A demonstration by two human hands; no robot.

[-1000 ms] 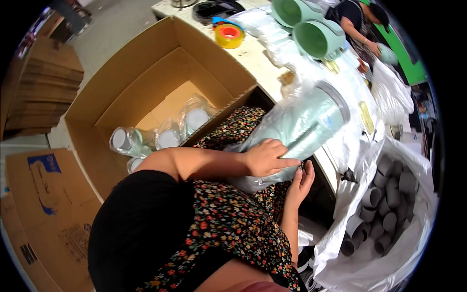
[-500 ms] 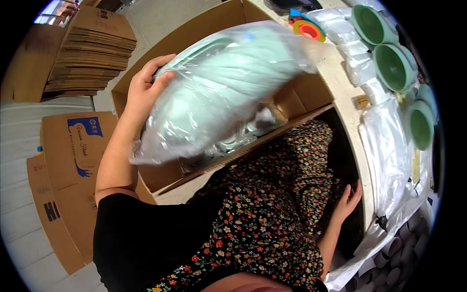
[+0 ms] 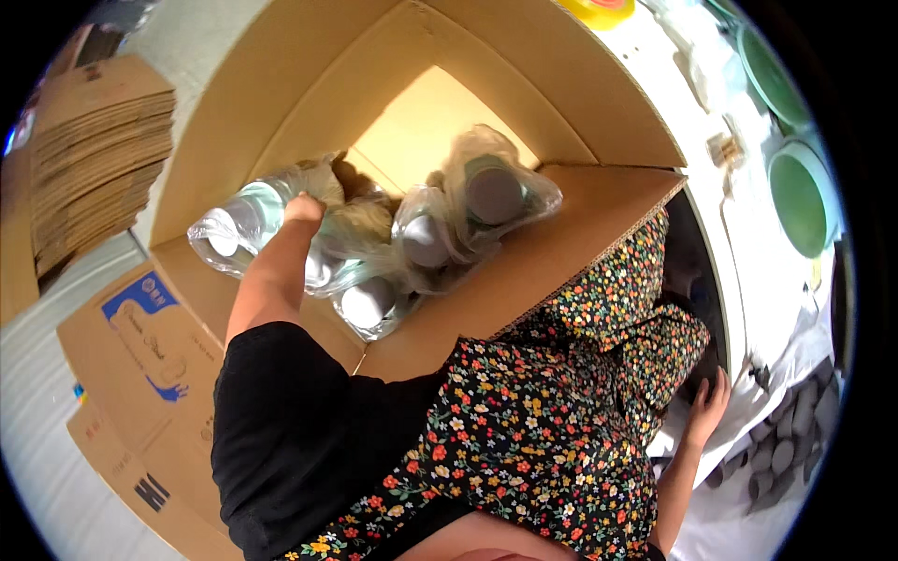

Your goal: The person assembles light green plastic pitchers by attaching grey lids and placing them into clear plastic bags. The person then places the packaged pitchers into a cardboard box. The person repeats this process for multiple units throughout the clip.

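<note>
My left hand (image 3: 304, 213) reaches down into a large open cardboard box (image 3: 599, 201), its fingers closed on a clear plastic bag (image 3: 267, 201). Inside that bag are pale green cylinders with whitish round ends. Beside it in the box lie more bagged cylinders (image 3: 426, 241), their grey-white round ends facing me. One darker grey end (image 3: 493, 194) shows in the bag farthest right. My right hand (image 3: 709, 411) rests by the table's near edge with its fingers stretched out, holding nothing that I can see.
Green cups (image 3: 800, 201) stand along the right of the white table (image 3: 687, 122), with a yellow tape roll (image 3: 599, 11) at its far end. Flattened cartons (image 3: 98, 159) are stacked at the left, near a printed carton flap (image 3: 145, 351). Dark grey cylinders (image 3: 781, 449) lie lower right.
My left hand has gone from holding up a big pale green bag to reaching down among the bags in the box. My view has shifted over the box. My right hand stays at the table edge.
</note>
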